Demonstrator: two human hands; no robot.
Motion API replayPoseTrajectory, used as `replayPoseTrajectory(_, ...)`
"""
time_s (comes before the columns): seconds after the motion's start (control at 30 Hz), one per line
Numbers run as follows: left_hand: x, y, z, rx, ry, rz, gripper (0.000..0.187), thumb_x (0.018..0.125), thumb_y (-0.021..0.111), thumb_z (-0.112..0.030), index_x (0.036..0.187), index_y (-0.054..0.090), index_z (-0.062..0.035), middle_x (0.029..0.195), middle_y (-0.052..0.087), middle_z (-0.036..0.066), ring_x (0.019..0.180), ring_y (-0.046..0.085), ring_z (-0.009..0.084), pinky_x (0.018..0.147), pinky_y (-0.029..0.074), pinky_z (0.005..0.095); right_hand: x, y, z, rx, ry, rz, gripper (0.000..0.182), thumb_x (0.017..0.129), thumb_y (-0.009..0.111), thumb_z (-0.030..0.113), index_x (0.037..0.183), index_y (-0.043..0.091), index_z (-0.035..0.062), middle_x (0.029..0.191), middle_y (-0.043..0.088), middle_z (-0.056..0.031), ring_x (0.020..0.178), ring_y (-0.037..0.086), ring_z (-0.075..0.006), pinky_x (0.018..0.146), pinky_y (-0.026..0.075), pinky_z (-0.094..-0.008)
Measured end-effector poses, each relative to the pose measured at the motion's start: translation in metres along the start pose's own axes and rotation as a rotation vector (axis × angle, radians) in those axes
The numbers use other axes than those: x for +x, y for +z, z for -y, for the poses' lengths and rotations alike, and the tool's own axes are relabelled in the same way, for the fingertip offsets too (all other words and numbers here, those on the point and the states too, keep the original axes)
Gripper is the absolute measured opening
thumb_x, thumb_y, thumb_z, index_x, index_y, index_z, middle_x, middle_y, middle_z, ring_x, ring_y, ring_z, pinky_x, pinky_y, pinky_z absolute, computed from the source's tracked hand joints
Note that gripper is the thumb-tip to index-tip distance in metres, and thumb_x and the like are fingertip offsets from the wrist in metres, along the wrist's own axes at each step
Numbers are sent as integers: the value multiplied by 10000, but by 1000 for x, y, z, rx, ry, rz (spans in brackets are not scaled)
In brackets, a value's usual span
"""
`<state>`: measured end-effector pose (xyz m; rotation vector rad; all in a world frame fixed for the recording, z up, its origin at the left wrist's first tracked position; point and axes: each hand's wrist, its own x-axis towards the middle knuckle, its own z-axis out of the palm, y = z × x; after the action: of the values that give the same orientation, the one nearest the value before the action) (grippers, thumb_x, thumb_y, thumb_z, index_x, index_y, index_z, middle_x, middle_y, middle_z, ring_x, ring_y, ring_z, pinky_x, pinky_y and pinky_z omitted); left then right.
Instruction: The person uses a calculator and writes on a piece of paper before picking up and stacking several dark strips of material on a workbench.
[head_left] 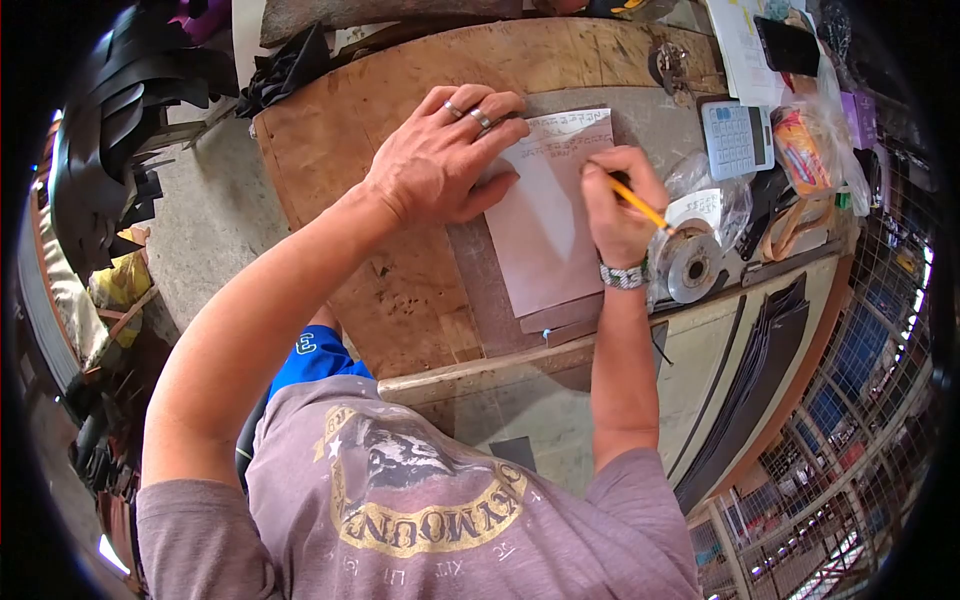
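Observation:
A white sheet of paper (545,240) lies on the wooden worktable (400,290), with rows of handwriting along its top. My left hand (455,150) rests at the sheet's upper left edge, fingers partly spread and the thumb apart, holding nothing. Two rings show on its fingers. Over the right side of the sheet, my right hand (622,205) is closed around a yellow pencil (645,208). The writing tip is hidden by the fingers. Close to the right wrist sits a round metal disc or spool (692,268) beside clear plastic wrap (735,215).
At the right are a light blue calculator (738,140), a dark phone (787,46) on papers, and a colourful packet (802,152). Black sheets (750,370) sit in the table's front compartment. Black strips (110,140) hang at the left. Wire mesh (840,430) stands at the right.

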<state>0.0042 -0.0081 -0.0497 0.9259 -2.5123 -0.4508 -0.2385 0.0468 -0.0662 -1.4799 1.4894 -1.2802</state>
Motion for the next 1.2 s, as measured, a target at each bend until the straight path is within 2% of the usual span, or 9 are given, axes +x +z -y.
replayPoseTrajectory(0.17, 0, -2, -3, 4, 9, -7, 483, 842, 771, -219, 1277, 614, -79, 1378, 580, 99, 1266, 536, 330, 1083, 421, 455, 4, -18, 9, 537, 308, -117, 61, 888, 659, 15, 941, 646, -12, 866, 716, -110, 760, 644, -151, 749, 532, -289)
replayPoseTrajectory(0.3, 3, -6, -5, -7, 12, 14, 457, 875, 755, -236, 1276, 616, -65, 1372, 582, 104, 1270, 531, 327, 1092, 410, 447, -9, -34, 31, 741, 239, -299, 63, 921, 628, 76, 931, 623, 14, 871, 678, -113, 732, 593, -172, 691, 481, -305)
replayPoseTrajectory(0.43, 4, -10, -8, -33, 15, 18, 378, 910, 718, -210, 1237, 614, -51, 1333, 586, 120, 1270, 524, 330, 1079, 410, 456, -48, -44, 56, 849, 274, -332, 216, 983, 557, 157, 799, 470, 84, 765, 593, -88, 704, 538, -180, 663, 416, -304)
replayPoseTrajectory(0.47, 4, -9, -7, -35, 20, 6, 354, 911, 712, -197, 1217, 611, -49, 1330, 585, 124, 1263, 524, 336, 1070, 412, 462, -60, -40, 60, 815, 363, -380, 360, 1007, 601, 206, 736, 374, 138, 683, 530, -45, 639, 508, -146, 584, 375, -293)
replayPoseTrajectory(0.57, 2, -6, -5, -35, 36, -21, 287, 912, 696, -161, 1156, 598, -46, 1319, 579, 133, 1242, 526, 352, 1043, 418, 479, -92, -14, 86, 455, 594, -627, 411, 1018, 671, 274, 719, 417, 154, 619, 477, 1, 550, 454, -108, 508, 324, -267)
replayPoseTrajectory(0.6, 2, -5, -4, -34, 42, -31, 268, 911, 692, -151, 1136, 591, -46, 1316, 578, 135, 1233, 527, 357, 1034, 419, 484, -101, -4, 94, 425, 676, -735, 367, 1004, 734, 295, 767, 491, 154, 605, 465, 37, 497, 405, -69, 465, 287, -242)
replayPoseTrajectory(0.73, 4, -5, -2, -66, 67, -39, 214, 913, 678, -120, 1075, 562, -41, 1306, 571, 146, 1200, 528, 376, 1027, 411, 499, -136, 36, 99, 520, 664, -863, 195, 993, 747, 215, 917, 591, 128, 658, 532, 60, 533, 453, -40, 471, 322, -213)
replayPoseTrajectory(1.03, 2, -7, 13, -323, 27, -19, 215, 904, 650, -41, 1099, 561, -32, 1285, 574, 179, 1189, 520, 409, 1027, 407, 502, -111, 94, 101, 205, 721, -902, 209, 956, 733, 156, 1100, 635, 40, 768, 657, -15, 643, 604, -89, 523, 456, -261)
replayPoseTrajectory(1.2, 4, -14, 40, -584, 70, 38, 297, 875, 641, -5, 1161, 564, -13, 1308, 542, 204, 1205, 504, 417, 1047, 403, 517, -82, 88, 70, 151, 702, -976, 199, 912, 748, 146, 1039, 666, 17, 766, 709, -62, 664, 677, -125, 554, 501, -277)
